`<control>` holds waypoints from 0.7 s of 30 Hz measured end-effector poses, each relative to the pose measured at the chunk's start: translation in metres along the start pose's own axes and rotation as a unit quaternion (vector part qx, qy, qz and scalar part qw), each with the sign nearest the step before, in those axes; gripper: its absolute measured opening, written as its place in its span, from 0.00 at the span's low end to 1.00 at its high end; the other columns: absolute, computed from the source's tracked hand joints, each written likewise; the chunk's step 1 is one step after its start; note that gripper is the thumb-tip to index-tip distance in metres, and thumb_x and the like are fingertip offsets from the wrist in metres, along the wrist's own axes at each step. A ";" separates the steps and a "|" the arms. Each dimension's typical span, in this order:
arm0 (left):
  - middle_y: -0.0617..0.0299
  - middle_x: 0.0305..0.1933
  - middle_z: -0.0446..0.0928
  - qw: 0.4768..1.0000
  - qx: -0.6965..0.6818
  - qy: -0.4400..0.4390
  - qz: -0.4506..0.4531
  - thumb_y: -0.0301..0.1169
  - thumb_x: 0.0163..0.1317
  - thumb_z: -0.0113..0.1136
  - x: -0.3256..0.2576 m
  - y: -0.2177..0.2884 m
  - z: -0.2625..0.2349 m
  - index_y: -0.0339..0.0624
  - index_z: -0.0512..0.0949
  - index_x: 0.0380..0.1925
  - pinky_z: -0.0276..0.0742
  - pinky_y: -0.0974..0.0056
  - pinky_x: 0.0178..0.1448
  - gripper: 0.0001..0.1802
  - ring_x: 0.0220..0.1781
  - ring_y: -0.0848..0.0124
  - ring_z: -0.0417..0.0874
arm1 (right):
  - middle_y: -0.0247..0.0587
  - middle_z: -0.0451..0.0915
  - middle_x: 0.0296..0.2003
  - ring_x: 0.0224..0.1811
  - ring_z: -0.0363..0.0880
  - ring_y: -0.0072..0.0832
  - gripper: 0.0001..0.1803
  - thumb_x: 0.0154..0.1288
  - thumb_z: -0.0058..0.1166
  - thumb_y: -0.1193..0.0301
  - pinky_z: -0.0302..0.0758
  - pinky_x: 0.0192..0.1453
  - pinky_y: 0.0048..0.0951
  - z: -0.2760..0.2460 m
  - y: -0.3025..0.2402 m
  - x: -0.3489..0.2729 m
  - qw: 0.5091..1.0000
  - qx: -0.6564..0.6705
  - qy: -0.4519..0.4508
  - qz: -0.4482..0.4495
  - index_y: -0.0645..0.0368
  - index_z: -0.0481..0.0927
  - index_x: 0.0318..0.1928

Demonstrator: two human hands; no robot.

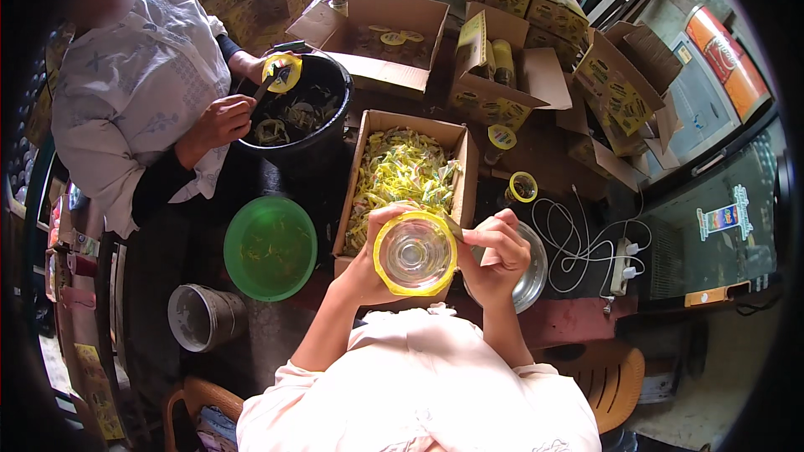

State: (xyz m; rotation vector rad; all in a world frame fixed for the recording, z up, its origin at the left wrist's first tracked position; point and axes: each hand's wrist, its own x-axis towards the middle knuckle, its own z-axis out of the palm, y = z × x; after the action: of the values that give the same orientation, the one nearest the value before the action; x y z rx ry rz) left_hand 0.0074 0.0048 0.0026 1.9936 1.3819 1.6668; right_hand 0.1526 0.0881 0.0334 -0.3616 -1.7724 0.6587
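In front of my chest, my left hand (366, 266) is closed round a clear plastic cup (412, 254) with a yellow rim, its round opening facing up at me. My right hand (496, 258) has its fingers curled around what looks like a small knife (453, 227), whose dark blade touches the cup's rim at the upper right. Just beyond both hands stands an open cardboard box (469, 169) full of yellow, green and white scraps (406, 169). A clear round bowl (537, 268) sits partly hidden behind my right hand.
To the left stand a green basin (311, 261) and a grey bucket (224, 319). A co-worker (138, 92) holds a knife and a yellow lid over a black bucket (338, 109). Cartons (394, 75), two cups (500, 139), a white cable (578, 243) and a power strip (621, 266) lie beyond.
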 end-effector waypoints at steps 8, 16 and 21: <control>0.56 0.53 0.56 0.998 -0.007 -0.055 -0.011 0.32 0.33 0.75 -0.002 0.003 -0.006 0.41 0.58 0.55 0.62 0.62 0.60 0.47 0.55 0.63 0.65 | 0.29 0.75 0.17 0.17 0.69 0.18 0.11 0.39 0.63 0.81 0.56 0.36 0.22 -0.001 0.000 0.002 1.000 -0.001 -0.008 0.010 0.53 0.80 0.25; 0.56 0.48 0.69 0.986 -0.127 -0.042 -0.103 0.32 0.34 0.75 0.002 0.001 -0.007 0.40 0.57 0.54 0.68 0.64 0.56 0.47 0.50 0.67 0.73 | 0.30 0.75 0.16 0.17 0.68 0.20 0.10 0.38 0.62 0.82 0.57 0.35 0.22 -0.005 0.005 0.003 0.999 0.010 -0.015 0.029 0.53 0.80 0.24; 0.56 0.48 0.71 0.988 -0.117 0.004 -0.105 0.32 0.34 0.74 0.000 -0.006 -0.001 0.39 0.61 0.52 0.69 0.63 0.54 0.43 0.50 0.65 0.74 | 0.30 0.76 0.16 0.18 0.67 0.19 0.10 0.38 0.62 0.81 0.57 0.35 0.22 0.001 0.005 -0.002 0.999 -0.027 0.016 0.035 0.54 0.80 0.24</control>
State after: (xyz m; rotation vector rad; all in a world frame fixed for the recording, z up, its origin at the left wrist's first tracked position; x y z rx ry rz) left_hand 0.0031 0.0074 -0.0014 1.6545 1.2827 1.6567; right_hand 0.1517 0.0908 0.0288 -0.4696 -1.7568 0.6516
